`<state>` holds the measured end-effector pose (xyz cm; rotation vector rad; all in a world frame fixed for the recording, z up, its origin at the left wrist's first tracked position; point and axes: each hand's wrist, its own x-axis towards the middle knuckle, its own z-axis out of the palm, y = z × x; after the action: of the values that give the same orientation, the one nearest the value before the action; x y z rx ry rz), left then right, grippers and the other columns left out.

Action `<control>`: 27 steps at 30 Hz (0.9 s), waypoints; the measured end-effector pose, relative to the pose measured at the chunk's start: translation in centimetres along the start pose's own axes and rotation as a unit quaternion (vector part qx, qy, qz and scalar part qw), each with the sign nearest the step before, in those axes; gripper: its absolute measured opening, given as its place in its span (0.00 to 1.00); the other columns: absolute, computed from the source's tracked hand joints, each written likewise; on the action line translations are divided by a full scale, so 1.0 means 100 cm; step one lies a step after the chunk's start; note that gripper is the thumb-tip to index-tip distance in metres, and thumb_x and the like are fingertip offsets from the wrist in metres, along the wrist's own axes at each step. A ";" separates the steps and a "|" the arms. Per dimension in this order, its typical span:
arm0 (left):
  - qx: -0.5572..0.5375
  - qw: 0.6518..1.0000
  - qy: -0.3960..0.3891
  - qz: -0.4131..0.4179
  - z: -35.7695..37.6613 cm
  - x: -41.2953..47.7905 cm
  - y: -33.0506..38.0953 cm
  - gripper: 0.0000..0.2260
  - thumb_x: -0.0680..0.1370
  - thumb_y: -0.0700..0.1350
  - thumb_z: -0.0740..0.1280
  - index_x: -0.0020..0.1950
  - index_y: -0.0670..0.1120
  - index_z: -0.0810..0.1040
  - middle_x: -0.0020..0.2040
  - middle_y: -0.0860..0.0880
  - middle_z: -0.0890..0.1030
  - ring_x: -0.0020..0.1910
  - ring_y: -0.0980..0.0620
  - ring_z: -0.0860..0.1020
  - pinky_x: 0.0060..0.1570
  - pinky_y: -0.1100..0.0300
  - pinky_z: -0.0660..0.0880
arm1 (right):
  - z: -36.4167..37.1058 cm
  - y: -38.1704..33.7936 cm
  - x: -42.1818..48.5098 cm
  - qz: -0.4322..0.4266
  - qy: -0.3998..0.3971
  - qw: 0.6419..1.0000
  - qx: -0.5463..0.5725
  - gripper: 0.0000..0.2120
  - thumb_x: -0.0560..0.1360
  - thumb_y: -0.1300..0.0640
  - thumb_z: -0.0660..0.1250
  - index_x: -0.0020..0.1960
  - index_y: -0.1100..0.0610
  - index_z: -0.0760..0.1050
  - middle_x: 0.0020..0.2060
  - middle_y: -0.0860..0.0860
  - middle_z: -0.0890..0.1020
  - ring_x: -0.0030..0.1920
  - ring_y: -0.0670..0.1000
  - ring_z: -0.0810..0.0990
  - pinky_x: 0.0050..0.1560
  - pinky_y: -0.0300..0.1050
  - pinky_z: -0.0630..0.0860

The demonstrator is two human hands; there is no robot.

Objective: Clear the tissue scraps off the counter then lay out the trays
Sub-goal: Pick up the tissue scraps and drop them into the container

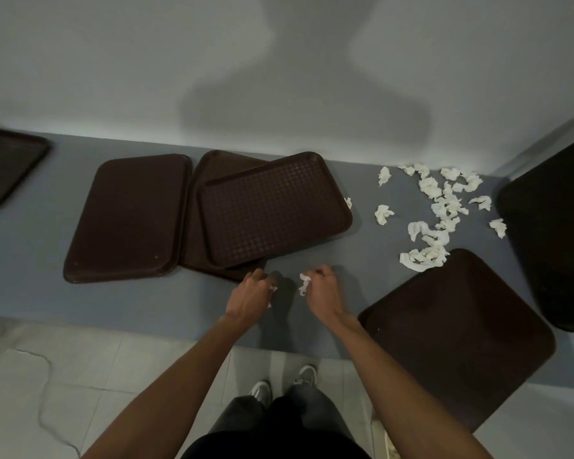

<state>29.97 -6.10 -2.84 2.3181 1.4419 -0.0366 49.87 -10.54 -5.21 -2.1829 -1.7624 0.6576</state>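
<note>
Both hands hover over the grey counter (30,246) near its front edge. My left hand (251,294) is closed around a white tissue scrap that peeks out at the fingers. My right hand (322,289) pinches another tissue scrap (304,282). Several white scraps (434,210) lie scattered at the back right of the counter. A flat brown tray (130,217) lies to the left, and a ribbed tray (274,207) rests crooked on top of another one (212,167). One small scrap (348,202) sticks out beside the ribbed tray.
Another brown tray (458,332) overhangs the counter's front edge at the right. A dark tray (554,233) sits at the far right, another (4,167) at the far left. A wall backs the counter. Below are tiled floor, a thin cable (43,412) and my shoes.
</note>
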 end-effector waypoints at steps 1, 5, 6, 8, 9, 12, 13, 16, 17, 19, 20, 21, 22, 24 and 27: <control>0.007 1.000 -0.003 0.012 0.002 -0.001 -0.001 0.11 0.80 0.42 0.67 0.62 0.48 0.82 0.55 0.45 0.76 0.56 0.40 0.78 0.49 0.46 0.80 | 0.001 -0.001 -0.005 -0.012 0.017 1.000 -0.016 0.15 0.78 0.59 0.70 0.64 0.57 0.82 0.60 0.56 0.75 0.52 0.56 0.81 0.58 0.50 0.80; 0.046 0.997 0.002 0.069 0.012 -0.008 -0.004 0.12 0.79 0.40 0.70 0.62 0.42 0.81 0.58 0.42 0.77 0.57 0.41 0.76 0.55 0.49 0.80 | 0.016 -0.006 -0.025 -0.072 0.041 0.988 -0.127 0.16 0.77 0.56 0.73 0.63 0.58 0.81 0.57 0.57 0.79 0.54 0.57 0.81 0.53 0.50 0.83; 0.053 0.994 0.012 0.093 0.015 -0.011 -0.004 0.12 0.76 0.39 0.73 0.59 0.41 0.82 0.57 0.42 0.79 0.56 0.41 0.76 0.53 0.50 0.81 | 0.020 -0.007 -0.028 -0.081 0.039 0.985 -0.147 0.15 0.75 0.59 0.74 0.61 0.58 0.81 0.54 0.57 0.80 0.53 0.57 0.81 0.52 0.50 0.83; 0.072 0.987 0.020 0.140 0.019 -0.019 -0.004 0.14 0.69 0.40 0.79 0.53 0.40 0.85 0.53 0.43 0.82 0.54 0.44 0.74 0.49 0.55 0.82 | 0.024 -0.011 -0.032 -0.092 0.035 0.980 -0.173 0.12 0.71 0.62 0.76 0.54 0.57 0.83 0.46 0.55 0.82 0.48 0.56 0.83 0.44 0.46 0.82; 0.074 0.986 0.022 0.147 0.019 -0.024 -0.003 0.17 0.66 0.41 0.81 0.53 0.40 0.85 0.53 0.43 0.82 0.54 0.46 0.72 0.49 0.57 0.82 | 0.024 -0.012 -0.033 -0.094 0.035 0.978 -0.183 0.13 0.67 0.62 0.79 0.50 0.56 0.84 0.43 0.55 0.82 0.45 0.54 0.83 0.40 0.44 0.81; 0.048 0.990 -0.003 0.135 0.020 -0.031 -0.003 0.21 0.73 0.36 0.74 0.67 0.39 0.79 0.61 0.41 0.78 0.63 0.44 0.73 0.59 0.55 0.78 | 0.026 -0.015 -0.036 -0.084 0.034 0.976 -0.199 0.14 0.61 0.61 0.84 0.44 0.55 0.85 0.39 0.54 0.82 0.39 0.52 0.82 0.33 0.42 0.79; 0.045 0.990 -0.018 0.134 0.019 -0.033 -0.003 0.19 0.77 0.36 0.68 0.69 0.41 0.76 0.64 0.41 0.75 0.65 0.43 0.73 0.61 0.53 0.76 | 0.024 -0.017 -0.038 -0.065 0.025 0.978 -0.197 0.13 0.64 0.61 0.83 0.46 0.55 0.85 0.41 0.54 0.82 0.41 0.52 0.83 0.35 0.43 0.80; 0.033 0.991 -0.012 0.131 0.012 -0.027 -0.003 0.17 0.79 0.34 0.63 0.68 0.42 0.76 0.63 0.41 0.75 0.62 0.39 0.77 0.59 0.48 0.75 | 0.019 -0.019 -0.042 0.011 0.027 0.992 -0.123 0.12 0.77 0.62 0.72 0.58 0.51 0.82 0.55 0.53 0.83 0.52 0.54 0.85 0.50 0.48 0.81; 0.014 0.993 -0.008 0.121 0.009 -0.023 -0.003 0.17 0.79 0.34 0.64 0.67 0.42 0.77 0.61 0.41 0.76 0.59 0.38 0.79 0.57 0.46 0.76 | 0.016 -0.018 -0.044 0.054 0.036 0.996 -0.061 0.13 0.78 0.61 0.70 0.59 0.48 0.82 0.56 0.51 0.84 0.53 0.54 0.85 0.52 0.48 0.81; -0.038 0.995 0.000 0.094 0.004 -0.013 -0.002 0.16 0.78 0.35 0.65 0.64 0.45 0.79 0.56 0.41 0.78 0.52 0.35 0.81 0.51 0.45 0.78 | 0.008 -0.015 -0.051 0.147 0.050 0.984 0.087 0.08 0.79 0.57 0.71 0.56 0.46 0.83 0.52 0.48 0.87 0.52 0.52 0.85 0.51 0.43 0.80; -0.063 0.995 -0.002 0.083 0.002 -0.010 -0.001 0.15 0.77 0.36 0.66 0.62 0.47 0.80 0.54 0.41 0.79 0.50 0.35 0.82 0.50 0.45 0.80 | 0.005 -0.013 -0.056 0.181 0.067 0.970 0.150 0.05 0.79 0.54 0.73 0.53 0.45 0.83 0.50 0.47 0.87 0.52 0.51 0.85 0.50 0.41 0.78; -0.087 0.993 -0.002 0.078 0.001 -0.008 0.000 0.14 0.77 0.37 0.67 0.60 0.48 0.81 0.51 0.41 0.81 0.48 0.36 0.82 0.49 0.47 0.80 | 0.001 -0.012 -0.063 0.203 0.085 0.954 0.202 0.03 0.78 0.53 0.74 0.51 0.45 0.83 0.49 0.47 0.87 0.51 0.49 0.85 0.49 0.38 0.76; -0.107 0.991 0.003 0.079 0.000 -0.007 0.002 0.13 0.77 0.38 0.66 0.59 0.49 0.82 0.49 0.42 0.83 0.46 0.39 0.83 0.49 0.49 0.80 | -0.004 -0.012 -0.072 0.217 0.103 0.940 0.242 0.03 0.78 0.53 0.75 0.50 0.45 0.84 0.48 0.46 0.87 0.51 0.47 0.85 0.48 0.37 0.74; -0.149 0.984 0.020 0.092 -0.001 -0.013 0.011 0.13 0.78 0.37 0.66 0.57 0.50 0.83 0.48 0.45 0.86 0.44 0.45 0.85 0.50 0.56 0.80 | -0.017 -0.014 -0.095 0.222 0.132 0.919 0.298 0.05 0.78 0.53 0.75 0.51 0.43 0.85 0.48 0.42 0.87 0.50 0.42 0.84 0.46 0.32 0.73; -0.197 0.975 0.030 0.097 -0.005 -0.031 0.036 0.15 0.77 0.31 0.66 0.56 0.48 0.85 0.49 0.46 0.87 0.43 0.50 0.85 0.50 0.66 0.77 | -0.040 -0.013 -0.130 0.219 0.169 0.894 0.353 0.09 0.79 0.55 0.74 0.53 0.41 0.87 0.48 0.38 0.87 0.49 0.37 0.84 0.46 0.25 0.73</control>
<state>31.55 -9.90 -0.53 2.1271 1.1217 0.3471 48.66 -22.52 1.27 -1.9837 -0.6874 0.7926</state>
